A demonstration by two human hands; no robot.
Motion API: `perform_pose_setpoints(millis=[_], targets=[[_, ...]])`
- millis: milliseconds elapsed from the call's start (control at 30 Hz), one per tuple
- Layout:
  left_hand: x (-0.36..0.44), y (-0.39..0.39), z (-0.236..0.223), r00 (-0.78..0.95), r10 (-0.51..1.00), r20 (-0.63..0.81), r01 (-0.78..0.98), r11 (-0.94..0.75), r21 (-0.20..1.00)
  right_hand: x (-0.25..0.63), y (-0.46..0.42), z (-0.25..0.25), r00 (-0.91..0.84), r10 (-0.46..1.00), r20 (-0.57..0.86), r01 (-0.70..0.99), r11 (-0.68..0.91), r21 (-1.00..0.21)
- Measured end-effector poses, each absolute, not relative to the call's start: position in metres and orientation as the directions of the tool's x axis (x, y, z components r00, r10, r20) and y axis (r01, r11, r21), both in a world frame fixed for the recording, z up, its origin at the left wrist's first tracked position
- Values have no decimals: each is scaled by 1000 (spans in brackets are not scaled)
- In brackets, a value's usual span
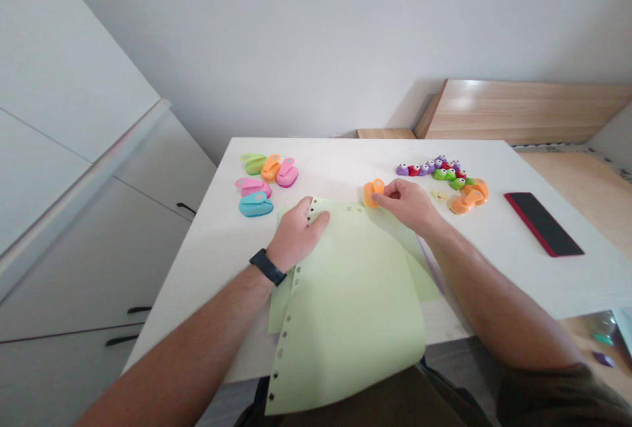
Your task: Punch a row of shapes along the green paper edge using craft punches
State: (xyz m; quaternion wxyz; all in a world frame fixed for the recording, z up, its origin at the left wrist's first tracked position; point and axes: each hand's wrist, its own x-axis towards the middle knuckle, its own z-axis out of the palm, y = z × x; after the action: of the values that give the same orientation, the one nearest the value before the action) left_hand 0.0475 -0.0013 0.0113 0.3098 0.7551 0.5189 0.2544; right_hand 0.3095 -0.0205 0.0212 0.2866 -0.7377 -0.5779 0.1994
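My left hand (299, 233) is closed on the upper left corner of a pale green paper sheet (353, 295), thumb on top. A row of small punched shapes runs down the sheet's left edge, and a few more show along its top. My right hand (407, 203) grips an orange craft punch (374, 193) at the sheet's top edge, to the right of those holes. The sheet's near end bends over the table's front edge. More green paper (424, 276) lies beneath it, with a purple edge showing at the right.
Larger craft punches in green, orange, pink and blue (255, 204) stand at the left. Small purple, red and green punches (441, 175) cluster at the back right, beside orange punches (467, 200). A black and red flat case (543, 223) lies on the white table (498, 289) at right.
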Motion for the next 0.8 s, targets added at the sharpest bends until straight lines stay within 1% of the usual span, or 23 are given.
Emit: perform_pose_setpoints(millis=[200, 500, 700, 800], targets=[[47, -2, 12, 335, 940, 68, 628, -276, 727, 311, -20, 23, 230, 973, 36, 744, -152, -651], [47, -2, 10, 339, 937, 84, 623, -290, 727, 317, -16, 25, 219, 969, 115, 729, -84, -679], [47, -2, 10, 340, 938, 63, 621, -274, 734, 314, -15, 22, 232, 971, 59, 679, -118, -724], [47, -2, 10, 338, 939, 61, 615, -269, 741, 312, -16, 21, 221, 974, 45, 687, -123, -717]])
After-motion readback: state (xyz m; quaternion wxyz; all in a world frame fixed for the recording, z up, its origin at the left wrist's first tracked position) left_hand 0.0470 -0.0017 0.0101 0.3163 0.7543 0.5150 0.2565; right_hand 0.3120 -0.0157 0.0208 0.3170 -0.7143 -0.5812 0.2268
